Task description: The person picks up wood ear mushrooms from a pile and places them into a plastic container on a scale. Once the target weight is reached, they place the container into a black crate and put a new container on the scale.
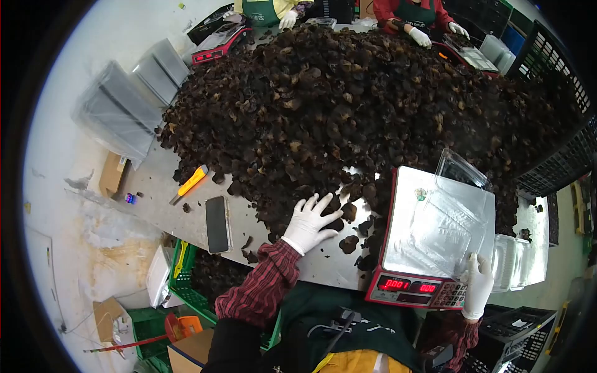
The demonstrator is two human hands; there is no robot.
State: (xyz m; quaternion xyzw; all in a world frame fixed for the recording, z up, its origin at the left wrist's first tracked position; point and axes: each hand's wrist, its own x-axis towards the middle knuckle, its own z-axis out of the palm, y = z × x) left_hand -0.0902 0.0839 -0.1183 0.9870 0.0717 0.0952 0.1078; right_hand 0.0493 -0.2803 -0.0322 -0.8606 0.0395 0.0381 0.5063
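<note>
My left hand [310, 224], in a white glove, lies with fingers spread at the near edge of a big heap of dark wood ear mushrooms [323, 112]. A few loose pieces sit on the metal table just right of it. A red and silver weighing scale [398, 248] with lit red digits stands to the right. On its plate lies an open clear plastic box [435, 230], hard to make out against the shiny metal. My right hand [478, 287], also gloved, is at the plate's near right corner, its fingers closed at the box's edge.
A yellow utility knife [189, 184] and a phone [217, 224] lie on the left of the table. Stacked clear boxes [511, 261] stand right of the scale, beneath a tilted black crate [559, 152]. Two co-workers with scales [221, 45] are across the heap. Green crates [186, 283] stand below.
</note>
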